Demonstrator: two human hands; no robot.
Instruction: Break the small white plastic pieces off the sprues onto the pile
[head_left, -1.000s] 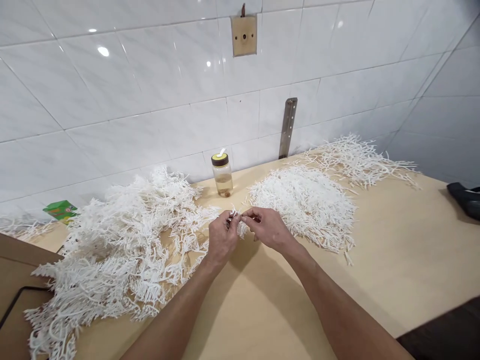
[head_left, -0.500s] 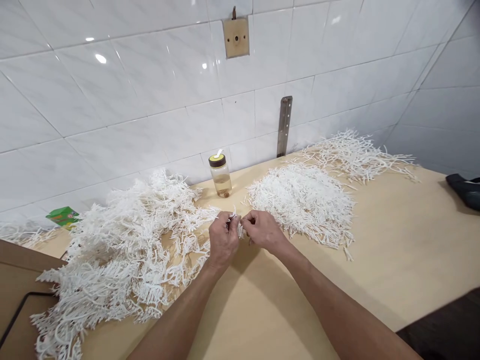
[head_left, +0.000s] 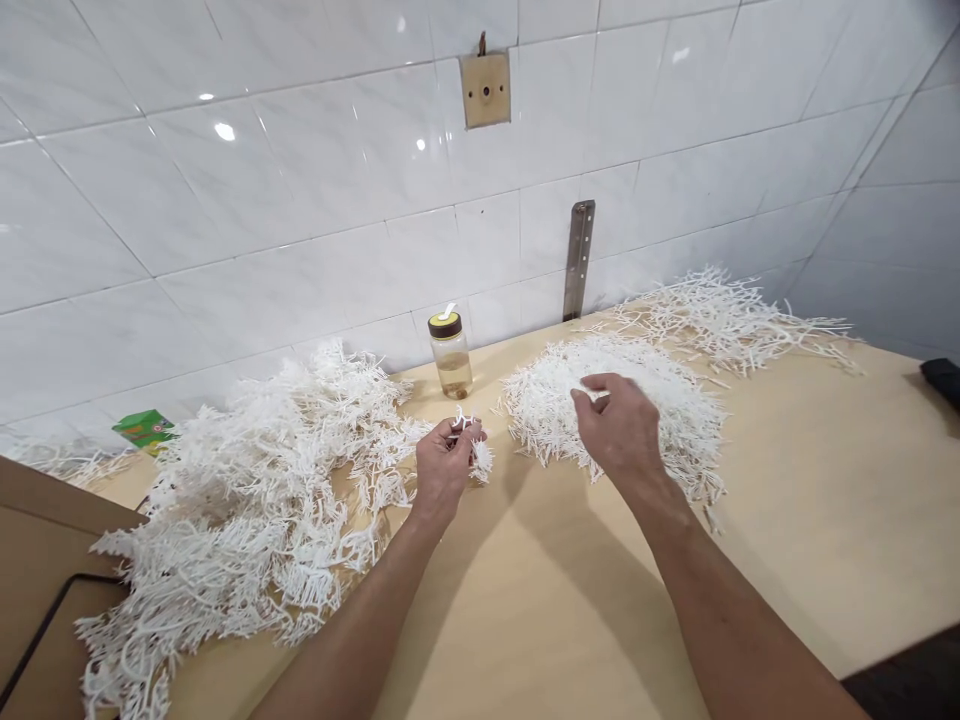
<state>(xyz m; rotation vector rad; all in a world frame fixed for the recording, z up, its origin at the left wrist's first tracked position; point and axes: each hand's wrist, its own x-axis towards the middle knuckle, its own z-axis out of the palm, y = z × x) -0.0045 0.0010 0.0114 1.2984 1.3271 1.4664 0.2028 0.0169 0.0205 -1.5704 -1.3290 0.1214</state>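
In my left hand [head_left: 442, 465] is a small white branched plastic sprig [head_left: 481, 462], pinched between thumb and fingers; its tips stick out above and to the right of them. My right hand [head_left: 624, 430] hovers over the near side of a pile of short white pieces [head_left: 555, 390]. Its thumb and forefinger are apart, with nothing visible between them; the other fingers curl out of sight. To the left of my left hand spreads a large heap of white branched sprigs [head_left: 247, 490].
A lidded jar of yellowish liquid [head_left: 453, 370] stands near the tiled wall. Behind it to the right, a metal strip [head_left: 578, 260] leans on the wall. Long white strands [head_left: 735, 320] lie at the back right. At left are a green packet [head_left: 144, 430] and a cardboard box [head_left: 52, 560].
My right hand has left the sprig, moved right over the pile of short pieces and opened. The left hand still holds the sprig. The view has shifted slightly.
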